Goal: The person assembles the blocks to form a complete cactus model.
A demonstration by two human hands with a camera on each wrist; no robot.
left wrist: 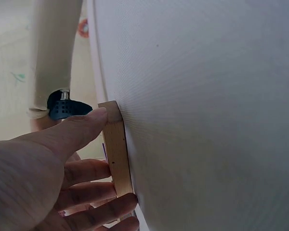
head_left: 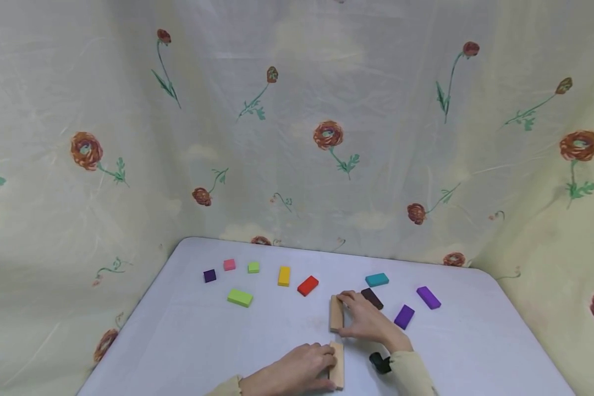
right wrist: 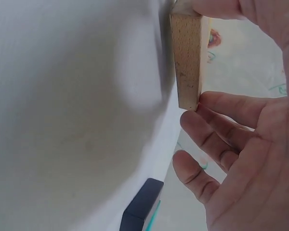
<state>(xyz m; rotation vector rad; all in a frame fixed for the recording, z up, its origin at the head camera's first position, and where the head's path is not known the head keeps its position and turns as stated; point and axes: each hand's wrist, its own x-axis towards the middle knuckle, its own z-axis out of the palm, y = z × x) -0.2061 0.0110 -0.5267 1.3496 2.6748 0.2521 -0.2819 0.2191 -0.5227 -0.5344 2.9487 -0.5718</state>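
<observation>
"So, how are the hands set?"

"Partly bent, both. The left hand (head_left: 297, 367) grips the near wooden block (head_left: 340, 366) between thumb and fingers; the right hand (head_left: 368, 320) pinches the far wooden block (head_left: 336, 316) by its ends."

"Where do those blocks sit?"

"Almost in line at the white table (head_left: 178, 330), a narrow gap between them. Whether either is slightly raised, I can't tell."

"What could spoil things?"

"The right thumb is beside that gap. If the blocks came together, it might get nipped or knock the near one crooked."

"Anything else?"

"The black block (head_left: 373, 299) is just beside the right hand; a sideways sweep could bump it."
</observation>
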